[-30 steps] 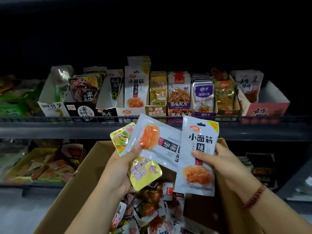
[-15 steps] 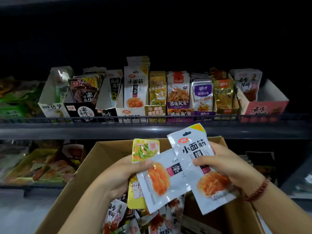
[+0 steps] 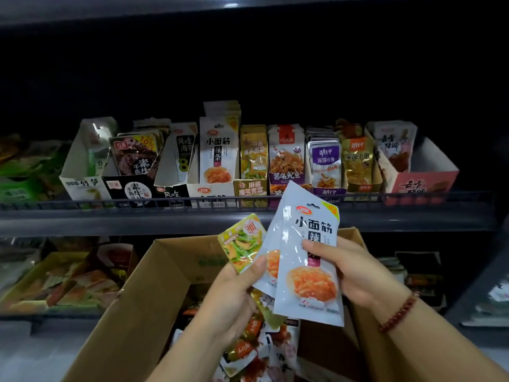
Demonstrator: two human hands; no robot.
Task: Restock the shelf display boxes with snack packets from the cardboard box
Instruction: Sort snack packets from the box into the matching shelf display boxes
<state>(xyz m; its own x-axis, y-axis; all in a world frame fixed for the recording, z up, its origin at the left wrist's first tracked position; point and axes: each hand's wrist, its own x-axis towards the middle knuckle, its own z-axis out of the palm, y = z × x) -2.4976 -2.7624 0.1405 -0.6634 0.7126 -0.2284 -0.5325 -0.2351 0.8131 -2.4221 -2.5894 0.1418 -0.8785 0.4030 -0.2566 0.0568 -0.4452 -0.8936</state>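
right hand point(image 3: 355, 274) is pinching a white packet point(image 3: 308, 260) upright with the print facing out, looks like so the label can be matched against the shelf, and there's a display box point(image 3: 213, 186) up there with the same white packs standing in it. left hand point(image 3: 234, 290) grips a second white packet point(image 3: 268, 252) tucked behind the first plus a yellow-green packet point(image 3: 242, 241) fanned out to the side, probably sorting by flavour before loading. all of it is held above the open cardboard box point(image 3: 170, 260), which has loads more packets in it, so restocking seems far from done.
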